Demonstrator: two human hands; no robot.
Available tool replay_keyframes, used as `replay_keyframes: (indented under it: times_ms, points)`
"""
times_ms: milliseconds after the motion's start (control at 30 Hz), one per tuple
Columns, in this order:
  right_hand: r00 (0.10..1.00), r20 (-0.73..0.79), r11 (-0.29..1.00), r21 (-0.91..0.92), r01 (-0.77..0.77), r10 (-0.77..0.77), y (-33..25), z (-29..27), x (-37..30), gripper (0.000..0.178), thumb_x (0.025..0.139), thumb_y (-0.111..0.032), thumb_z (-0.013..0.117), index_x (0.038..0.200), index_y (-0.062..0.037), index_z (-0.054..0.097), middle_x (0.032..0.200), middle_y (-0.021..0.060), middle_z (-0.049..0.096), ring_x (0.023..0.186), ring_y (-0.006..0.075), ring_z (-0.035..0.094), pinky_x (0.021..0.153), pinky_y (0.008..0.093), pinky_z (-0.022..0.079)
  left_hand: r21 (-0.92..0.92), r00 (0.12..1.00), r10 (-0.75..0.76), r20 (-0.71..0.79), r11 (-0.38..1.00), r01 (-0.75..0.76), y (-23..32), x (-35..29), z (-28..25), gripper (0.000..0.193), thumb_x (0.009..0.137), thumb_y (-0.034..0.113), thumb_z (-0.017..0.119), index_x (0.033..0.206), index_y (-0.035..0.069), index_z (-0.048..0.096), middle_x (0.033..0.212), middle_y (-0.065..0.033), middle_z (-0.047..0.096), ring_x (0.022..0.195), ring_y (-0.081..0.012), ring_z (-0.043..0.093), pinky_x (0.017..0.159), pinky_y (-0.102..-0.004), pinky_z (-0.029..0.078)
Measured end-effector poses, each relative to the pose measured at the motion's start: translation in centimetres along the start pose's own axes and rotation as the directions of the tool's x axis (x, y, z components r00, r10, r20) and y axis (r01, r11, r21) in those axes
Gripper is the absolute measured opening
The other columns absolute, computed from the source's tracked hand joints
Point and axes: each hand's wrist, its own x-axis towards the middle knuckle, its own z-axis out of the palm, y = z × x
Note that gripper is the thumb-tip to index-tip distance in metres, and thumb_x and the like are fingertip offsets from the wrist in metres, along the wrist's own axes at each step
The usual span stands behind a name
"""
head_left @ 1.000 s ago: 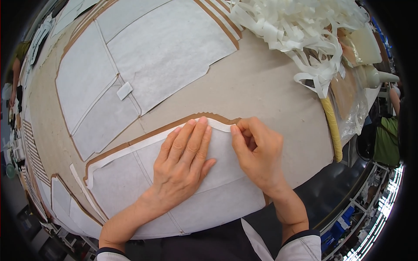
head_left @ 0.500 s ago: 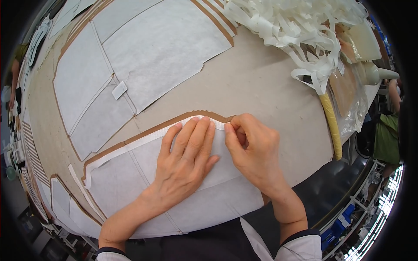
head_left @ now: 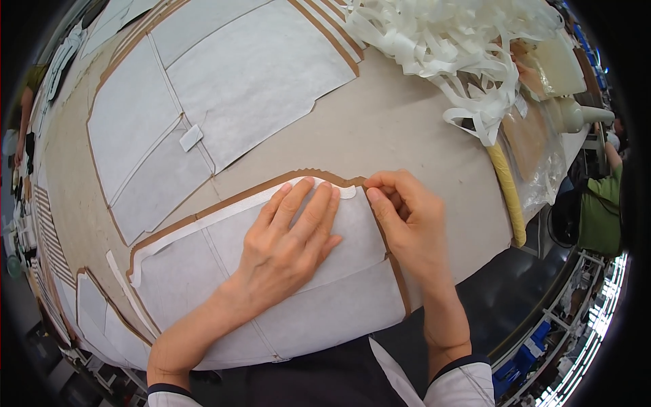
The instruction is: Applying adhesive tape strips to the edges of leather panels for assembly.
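Observation:
A garment panel [head_left: 352, 298] with white backing and a brown fabric edge lies before me. White tape [head_left: 224, 206] runs along its far curved edge. My left hand [head_left: 288, 237] rests flat on the tape and backing, its fingers stretched out. To its right the tape's end shows uncovered, curling slightly. My right hand [head_left: 407, 224] is closed in a pinch at the panel's far right corner, thumb and forefinger at the brown edge; the exact grip is partly hidden.
A larger backed panel [head_left: 237, 81] with a small white tag [head_left: 191, 138] lies farther off. At the far right are a heap of white tape strips [head_left: 468, 54], a yellow wrapped roll [head_left: 508, 197], clear plastic bags [head_left: 542, 163] and a pale bottle [head_left: 573, 115]. A person in green stands beyond.
My right hand has moved slightly right, from the tape's end to the panel's corner, leaving that end uncovered. My left hand stays on the tape.

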Motion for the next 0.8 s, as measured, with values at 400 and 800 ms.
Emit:
replay_keyframes:
  times_ms: [400, 800]
  points:
    - [0.961, 0.086, 0.920, -0.280, 0.276, -0.262, -0.4, 0.0, 0.6, 0.012, 0.091, 0.001, 0.059, 0.099, -0.0036, 0.068, 0.081, 0.0095, 0.059, 0.066, 0.0263, 0.060, 0.059, 0.0365, 0.046, -0.058, 0.999, -0.016, -0.050, 0.998, 0.014, -0.2, 0.2, -0.3, 0.052, 0.071, 0.015, 0.080, 0.118, -0.002, 0.068, 0.123, -0.0119, 0.064, 0.117, -0.0294, 0.060, 0.091, -0.0392, 0.054]
    - [0.967, 0.118, 0.945, -0.214, 0.247, -0.226, -1.1, 0.4, 0.8, 0.005, 0.090, -0.001, 0.062, 0.094, -0.0016, 0.064, 0.085, 0.0108, 0.061, 0.074, 0.0262, 0.066, 0.066, 0.0378, 0.050, -0.049, 0.972, -0.048, -0.229, 0.998, 0.038, -0.1, 0.1, 1.3, 0.038, 0.071, 0.007, 0.080, 0.107, 0.001, 0.069, 0.111, -0.0104, 0.066, 0.108, -0.0287, 0.064, 0.084, -0.0381, 0.055]
